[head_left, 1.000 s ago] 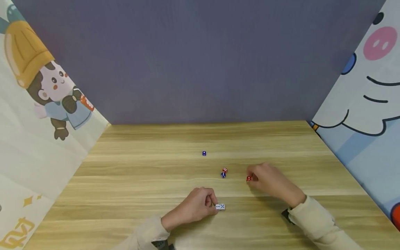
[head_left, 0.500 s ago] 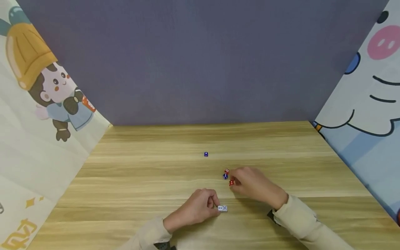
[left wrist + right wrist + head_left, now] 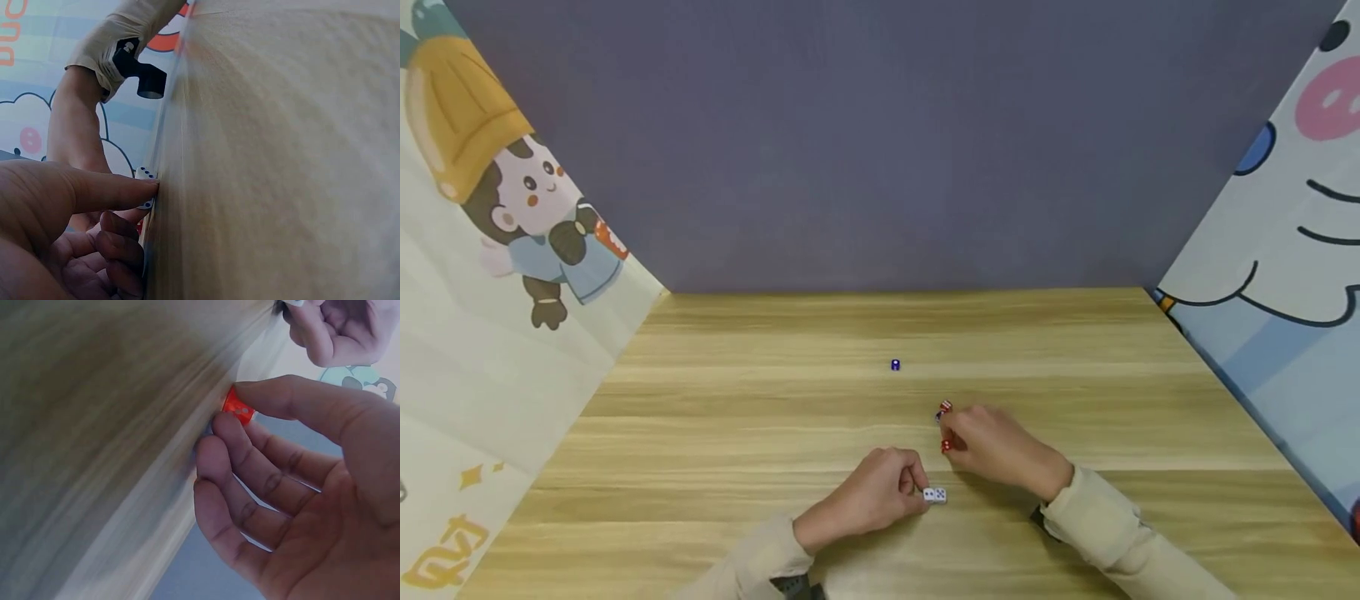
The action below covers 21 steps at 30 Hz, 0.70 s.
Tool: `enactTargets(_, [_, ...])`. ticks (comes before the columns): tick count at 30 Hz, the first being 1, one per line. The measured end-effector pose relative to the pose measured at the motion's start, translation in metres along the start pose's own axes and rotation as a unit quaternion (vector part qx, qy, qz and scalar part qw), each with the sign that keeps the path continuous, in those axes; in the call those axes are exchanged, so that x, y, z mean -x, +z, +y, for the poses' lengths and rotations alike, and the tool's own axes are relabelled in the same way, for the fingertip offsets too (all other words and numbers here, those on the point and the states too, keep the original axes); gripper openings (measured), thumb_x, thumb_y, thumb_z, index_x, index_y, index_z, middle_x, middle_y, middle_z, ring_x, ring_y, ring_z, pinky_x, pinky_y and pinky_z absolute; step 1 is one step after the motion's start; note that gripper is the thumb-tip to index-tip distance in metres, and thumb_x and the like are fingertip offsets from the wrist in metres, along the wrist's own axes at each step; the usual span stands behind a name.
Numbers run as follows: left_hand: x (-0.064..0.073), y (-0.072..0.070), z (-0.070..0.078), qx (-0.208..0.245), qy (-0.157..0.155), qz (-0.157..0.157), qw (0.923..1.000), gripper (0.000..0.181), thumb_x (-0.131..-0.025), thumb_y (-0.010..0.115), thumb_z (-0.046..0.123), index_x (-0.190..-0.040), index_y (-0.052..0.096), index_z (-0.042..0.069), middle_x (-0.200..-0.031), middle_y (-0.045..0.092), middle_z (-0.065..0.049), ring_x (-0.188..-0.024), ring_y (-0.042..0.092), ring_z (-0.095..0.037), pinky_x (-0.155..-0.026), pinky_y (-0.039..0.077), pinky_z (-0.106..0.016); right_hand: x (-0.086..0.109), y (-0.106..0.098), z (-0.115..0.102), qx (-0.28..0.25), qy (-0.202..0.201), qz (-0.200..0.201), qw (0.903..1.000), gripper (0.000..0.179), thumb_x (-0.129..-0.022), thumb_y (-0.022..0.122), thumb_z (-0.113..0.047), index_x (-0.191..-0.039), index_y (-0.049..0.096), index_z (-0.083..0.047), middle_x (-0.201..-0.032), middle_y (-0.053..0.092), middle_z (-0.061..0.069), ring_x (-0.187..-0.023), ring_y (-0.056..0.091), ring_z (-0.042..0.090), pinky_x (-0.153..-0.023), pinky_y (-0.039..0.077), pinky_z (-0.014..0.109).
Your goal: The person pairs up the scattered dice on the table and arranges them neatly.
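My left hand [image 3: 872,498] pinches a white die [image 3: 929,494] between thumb and finger, low on the table. A second white die [image 3: 941,497] sits against its right side. In the left wrist view the thumb covers part of the white dice [image 3: 145,173]. My right hand [image 3: 1000,446] holds a red die [image 3: 946,447] by its fingertips, up and to the right of the white pair. The right wrist view shows this red die [image 3: 239,409] between thumb and fingers. Just beyond the right fingertips lie another red die [image 3: 946,406] and a blue die [image 3: 938,417], partly hidden.
A lone blue die [image 3: 896,365] lies farther back on the wooden table [image 3: 737,400]. A dark grey wall [image 3: 880,150] closes off the back. Printed cartoon panels flank both sides.
My right hand has carried the red die leftward and nearer, passing the red and blue dice. The left hand keeps its grip on the white die. The head view has shifted slightly.
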<state>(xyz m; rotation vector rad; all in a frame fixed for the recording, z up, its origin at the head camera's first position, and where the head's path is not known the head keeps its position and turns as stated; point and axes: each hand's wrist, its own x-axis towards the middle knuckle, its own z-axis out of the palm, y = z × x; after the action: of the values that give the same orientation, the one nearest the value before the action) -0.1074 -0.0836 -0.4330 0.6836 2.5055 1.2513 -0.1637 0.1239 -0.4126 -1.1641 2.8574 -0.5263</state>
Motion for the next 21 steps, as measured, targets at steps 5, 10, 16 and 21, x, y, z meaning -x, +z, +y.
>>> enactTargets(5, [0.0003, -0.0007, 0.0011, -0.004, 0.001, 0.002, 1.0, 0.017, -0.078, 0.081, 0.002, -0.08, 0.065, 0.009, -0.057, 0.048, 0.01, -0.05, 0.042, 0.001, -0.052, 0.039, -0.016, -0.0001, -0.0006, -0.0002, -0.013, 0.003, -0.006, 0.9999, 0.017, -0.08, 0.076, -0.004, -0.076, 0.064, -0.014, -0.067, 0.055, -0.01, -0.057, 0.045, 0.002, -0.049, 0.04, 0.021])
enactTargets(10, [0.001, -0.0016, 0.0007, -0.005, -0.001, 0.004, 1.0, 0.017, -0.078, 0.081, 0.003, -0.081, 0.066, 0.009, -0.056, 0.048, 0.01, -0.05, 0.042, 0.001, -0.052, 0.039, -0.017, -0.0014, -0.0004, -0.0002, -0.02, -0.001, -0.013, 0.9997, 0.012, -0.082, 0.077, -0.008, -0.08, 0.067, -0.014, -0.067, 0.054, -0.012, -0.057, 0.046, 0.0, -0.05, 0.041, 0.02])
enactTargets(16, [0.001, -0.0011, -0.0005, -0.005, -0.004, 0.006, 1.0, 0.017, -0.077, 0.081, 0.003, -0.08, 0.066, 0.01, -0.056, 0.048, 0.01, -0.049, 0.042, 0.0, -0.051, 0.039, -0.017, -0.0017, -0.0024, 0.001, -0.027, 0.012, -0.028, 0.9992, 0.014, -0.082, 0.08, -0.017, -0.09, 0.068, -0.014, -0.066, 0.054, -0.014, -0.056, 0.047, -0.001, -0.051, 0.042, 0.021])
enactTargets(21, [-0.0002, -0.0003, -0.0012, -0.013, 0.001, 0.008, 0.9999, 0.018, -0.077, 0.082, 0.004, -0.08, 0.065, 0.011, -0.056, 0.048, 0.011, -0.05, 0.042, 0.001, -0.052, 0.04, -0.016, -0.0012, -0.0044, 0.002, -0.029, 0.015, -0.028, 0.9991, 0.015, -0.083, 0.08, -0.018, -0.089, 0.066, -0.015, -0.065, 0.055, -0.014, -0.056, 0.048, -0.001, -0.051, 0.042, 0.022])
